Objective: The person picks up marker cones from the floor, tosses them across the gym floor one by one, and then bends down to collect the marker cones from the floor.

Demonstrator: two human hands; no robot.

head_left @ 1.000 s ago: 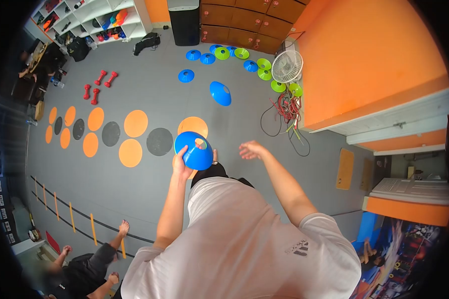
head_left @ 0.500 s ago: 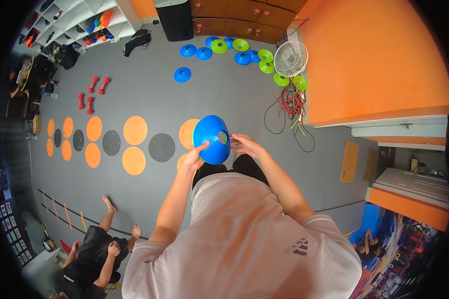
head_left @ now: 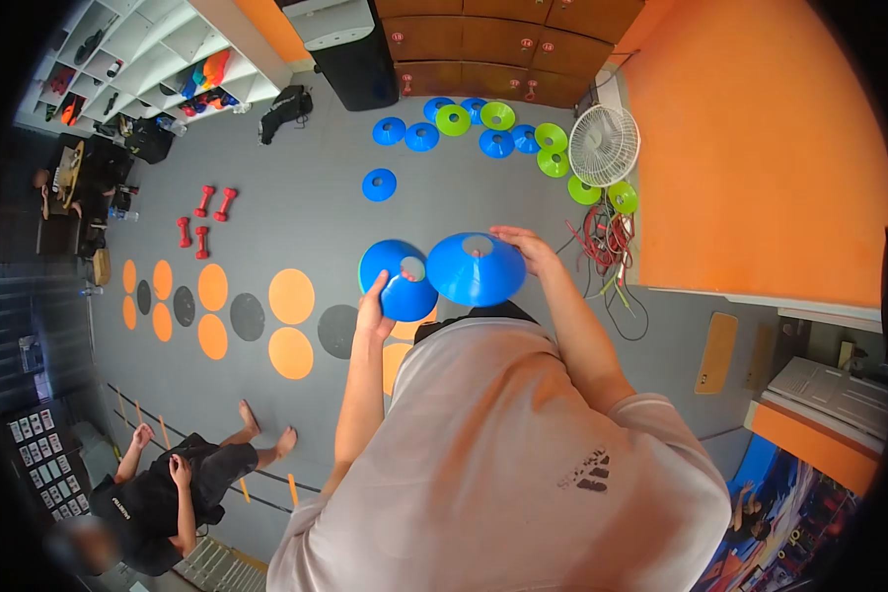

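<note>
My left hand (head_left: 373, 312) is closed on the near edge of a blue disc cone (head_left: 397, 296), its thumb lying on top. A thin green rim shows at this cone's left side, so another cone may lie beneath it. My right hand (head_left: 529, 251) grips a second blue disc cone (head_left: 479, 281) by its far right edge. The two cones are side by side in front of my waist, their edges close together; I cannot tell if they touch. The fingers under both cones are hidden.
Several blue disc cones (head_left: 389, 130) and green disc cones (head_left: 453, 120) lie on the floor ahead, near a white fan (head_left: 603, 145) and tangled cables (head_left: 602, 237). Red dumbbells (head_left: 202, 242) and orange floor dots (head_left: 292, 296) are left. A person (head_left: 173, 493) is at lower left.
My right hand, earlier with fingers loose beside the cone in my left hand, now holds a separate blue disc cone. The view has shifted, so the room appears moved right and down.
</note>
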